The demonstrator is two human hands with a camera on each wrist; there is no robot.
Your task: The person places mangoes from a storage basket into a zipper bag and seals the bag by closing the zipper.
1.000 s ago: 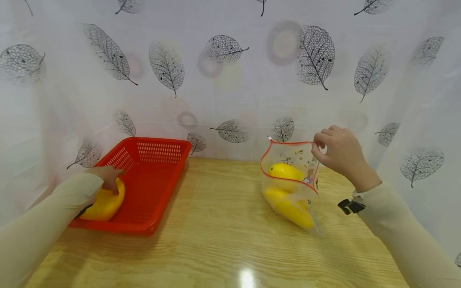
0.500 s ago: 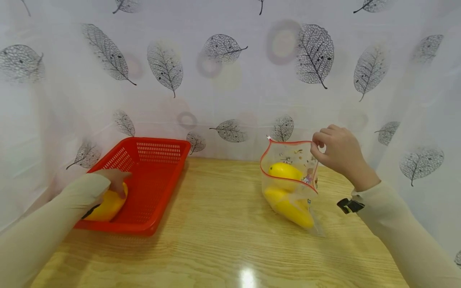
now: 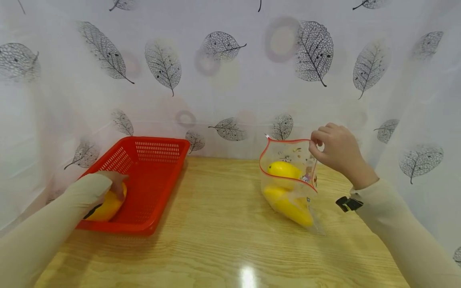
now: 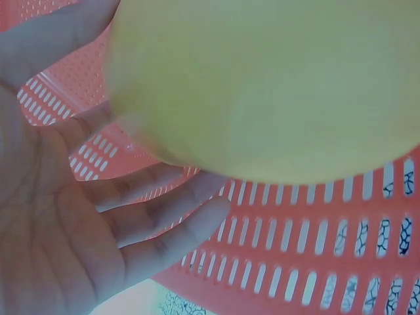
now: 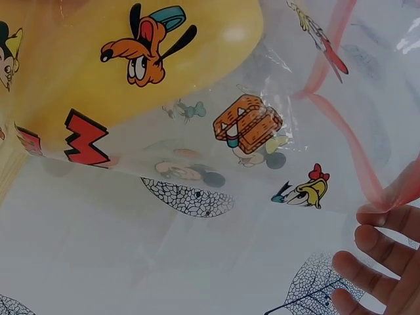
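Note:
In the head view my left hand (image 3: 114,181) is inside the red basket, its fingers and thumb around a smooth yellow mango (image 3: 107,209). The left wrist view has the mango (image 4: 262,85) filling the upper part, thumb on one side and fingers on its edge. My right hand (image 3: 336,150) pinches the red rim of a clear zip bag (image 3: 288,149), whose mouth stands wide. Two more yellow mangoes lie in the bag, one (image 3: 283,170) behind the other (image 3: 289,207). Cartoon prints cover the bag (image 5: 197,144) in the right wrist view.
The red perforated basket (image 3: 155,208) stands at the left of the wooden table (image 3: 216,224). A white curtain (image 3: 230,92) with leaf prints hangs behind and at both sides. A black strap (image 3: 349,204) is on the right wrist.
My left hand has shifted slightly to the right over the mango and settled its fingers around it. The right hand and the bag stay nearly in place.

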